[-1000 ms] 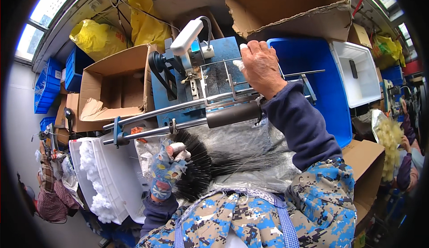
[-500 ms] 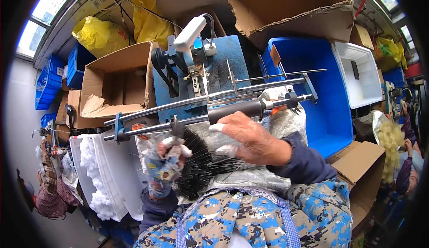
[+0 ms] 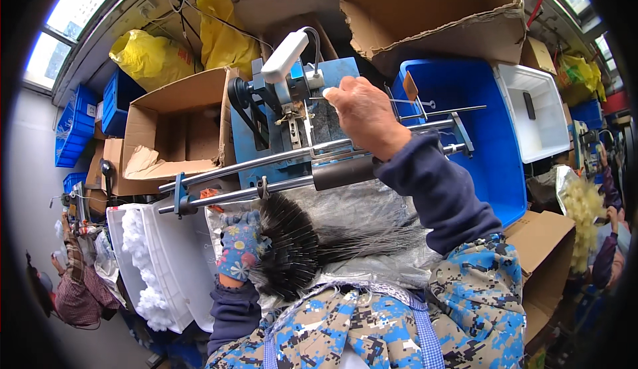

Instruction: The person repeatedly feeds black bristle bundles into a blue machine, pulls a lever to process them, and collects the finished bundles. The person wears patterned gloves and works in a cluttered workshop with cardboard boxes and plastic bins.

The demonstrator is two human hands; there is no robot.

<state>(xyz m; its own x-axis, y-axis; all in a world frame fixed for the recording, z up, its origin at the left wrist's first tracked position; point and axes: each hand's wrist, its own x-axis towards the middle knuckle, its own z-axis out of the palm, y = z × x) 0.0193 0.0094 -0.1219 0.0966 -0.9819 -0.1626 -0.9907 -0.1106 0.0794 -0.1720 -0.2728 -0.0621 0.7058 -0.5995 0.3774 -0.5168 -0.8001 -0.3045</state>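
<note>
Blue machine (image 3: 325, 124) ahead, two steel rails (image 3: 246, 189) across its front. Silver sheet (image 3: 392, 203) below, with black bristles (image 3: 289, 244) on it, fanned toward the left. Right hand (image 3: 369, 113) over the machine — fingers together, pinching a thin wire (image 3: 317, 98). Gloved left hand (image 3: 240, 244) against the bristles' left edge — fingertips hidden, grip cannot be told.

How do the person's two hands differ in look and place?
The left hand wears a flowery blue glove; the right hand is bare, with a white thumb tip. The left hand is at the black bristles; the right hand is over the blue machine. Both have dark blue sleeves.
</note>
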